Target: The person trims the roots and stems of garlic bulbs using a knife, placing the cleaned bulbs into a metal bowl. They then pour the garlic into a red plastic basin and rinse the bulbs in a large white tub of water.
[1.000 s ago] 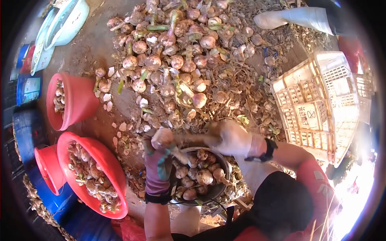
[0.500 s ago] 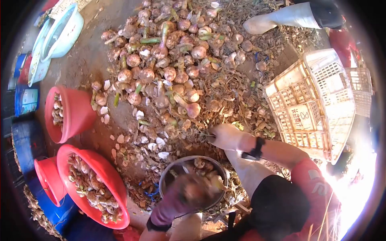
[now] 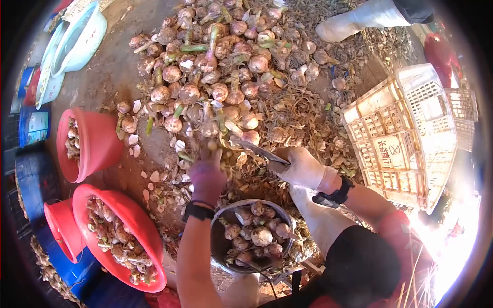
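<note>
A heap of garlic bulbs (image 3: 205, 92) with cut and long stems lies on the floor in front of me. My left hand (image 3: 208, 177), in a purple glove, reaches to the heap's near edge, its fingers smeared by motion among bulbs and stems. In a pale glove, my right hand (image 3: 299, 168) grips a long dark metal blade (image 3: 259, 152), which points up and left toward the bulbs; its handle is hidden in the hand. Below my hands, between my legs, stands a grey bucket (image 3: 214, 244) partly filled with trimmed bulbs (image 3: 262, 236).
Red tubs (image 3: 154, 231) and a pink tub (image 3: 102, 143) with garlic stand at left, near a blue barrel (image 3: 36, 179). A white plastic crate (image 3: 385, 118) is at right. Dry leaf scraps (image 3: 287, 128) cover the floor. Another person's white boot (image 3: 359, 21) shows at top right.
My left hand has moved from over the bucket up to the heap, uncovering the bulbs inside. My right hand has turned slightly, and the blade now shows.
</note>
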